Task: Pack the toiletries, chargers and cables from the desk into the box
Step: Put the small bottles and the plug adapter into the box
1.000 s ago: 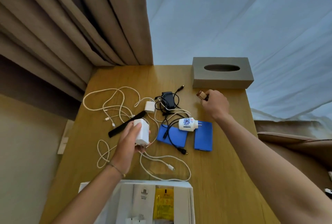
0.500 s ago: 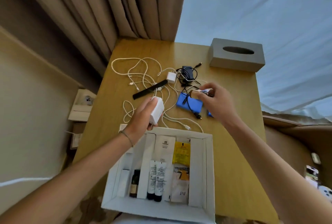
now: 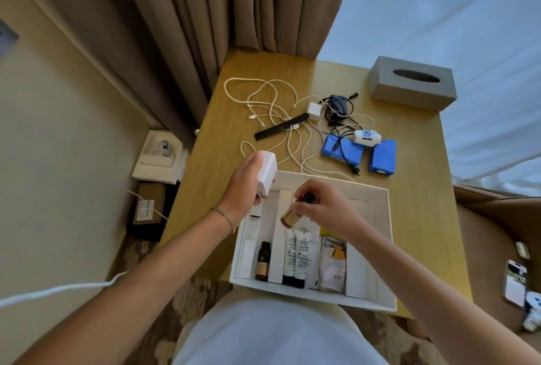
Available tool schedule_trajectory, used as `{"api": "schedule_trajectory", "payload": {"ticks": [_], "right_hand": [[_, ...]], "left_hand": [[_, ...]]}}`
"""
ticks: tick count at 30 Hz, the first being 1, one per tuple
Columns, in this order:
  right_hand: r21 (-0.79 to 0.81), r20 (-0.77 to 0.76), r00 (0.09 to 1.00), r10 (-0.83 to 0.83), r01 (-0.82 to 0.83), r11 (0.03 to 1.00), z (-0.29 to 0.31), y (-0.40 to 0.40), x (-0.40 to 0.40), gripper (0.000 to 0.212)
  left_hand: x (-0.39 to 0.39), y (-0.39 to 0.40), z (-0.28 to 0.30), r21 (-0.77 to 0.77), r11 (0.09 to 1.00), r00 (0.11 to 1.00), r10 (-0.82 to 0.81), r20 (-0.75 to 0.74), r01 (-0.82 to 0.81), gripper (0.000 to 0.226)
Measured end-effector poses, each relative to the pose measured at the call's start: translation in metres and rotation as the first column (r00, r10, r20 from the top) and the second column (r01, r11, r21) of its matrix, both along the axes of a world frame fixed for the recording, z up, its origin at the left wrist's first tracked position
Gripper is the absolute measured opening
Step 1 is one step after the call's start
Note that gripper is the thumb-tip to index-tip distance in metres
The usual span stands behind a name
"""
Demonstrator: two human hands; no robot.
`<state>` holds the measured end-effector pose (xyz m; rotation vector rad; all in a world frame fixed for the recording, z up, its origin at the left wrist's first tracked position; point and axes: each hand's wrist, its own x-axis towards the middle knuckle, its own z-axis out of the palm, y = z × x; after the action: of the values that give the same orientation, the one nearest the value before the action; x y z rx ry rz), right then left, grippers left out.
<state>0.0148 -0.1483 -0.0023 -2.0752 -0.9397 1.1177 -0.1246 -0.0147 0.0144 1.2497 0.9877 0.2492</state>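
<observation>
thin bracelet (image 3: 224,216), bare forearms

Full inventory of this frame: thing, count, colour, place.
box: 1, white, desk's near edge
tubes: 2, white, in box
dark bottle: 1, brown, in box
sachets: several, yellow and white, in box
cables: tangle, white, desk middle
comb: 1, black, among cables
small charger: 1, white, desk
black adapter: 1, desk
packs: 2, blue, desk right
tissue box: 1, grey, far right
left hand: grip on white charger
right hand: grip on small bottle, over box
</observation>
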Motion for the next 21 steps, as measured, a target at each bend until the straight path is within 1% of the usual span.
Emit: {"api": "schedule_trajectory", "payload": {"ticks": [3,6,9,11,14,15,17,21], "right_hand": [[-0.115,0.012,0.991,0.130,-0.127,0.985,-0.023,0.006,-0.026,0.022],[-0.205,0.032,0.961,0.274,-0.262,0.943,-0.046,0.010,-0.047,0.021],[-0.285,0.073,0.922,0.379,-0.345,0.894,-0.064,0.011,-0.060,0.022],[-0.314,0.074,0.921,0.384,-0.344,0.885,-0.073,0.011,-0.067,0.023],[-0.315,0.083,0.943,0.323,-0.283,0.906,-0.079,0.010,-0.076,0.035],[-0.307,0.096,0.946,0.309,-0.267,0.913,-0.080,0.009,-0.079,0.039],[-0.288,0.127,0.946,0.299,-0.253,0.924,-0.083,0.008,-0.084,0.042],[-0.277,0.225,0.906,0.360,-0.295,0.914,-0.084,0.004,-0.091,0.045]], "left_hand": [[-0.016,0.000,-0.001,0.076,0.997,1.000,-0.019,0.013,0.018,0.023],[-0.027,0.001,0.000,0.101,0.994,0.998,-0.032,0.045,0.027,0.016],[-0.034,0.001,0.001,0.120,0.991,0.997,-0.062,0.049,0.056,0.008],[-0.037,-0.001,0.001,0.134,0.988,0.996,-0.080,0.032,0.075,0.016],[-0.039,-0.005,0.003,0.155,0.985,0.997,-0.077,-0.019,0.079,0.040],[-0.039,-0.006,0.003,0.166,0.983,0.997,-0.072,-0.032,0.076,0.042],[-0.036,-0.008,0.002,0.204,0.976,0.996,-0.065,-0.064,0.077,0.038],[-0.025,-0.015,0.000,0.205,0.974,0.990,-0.079,-0.115,0.102,0.040]]}}
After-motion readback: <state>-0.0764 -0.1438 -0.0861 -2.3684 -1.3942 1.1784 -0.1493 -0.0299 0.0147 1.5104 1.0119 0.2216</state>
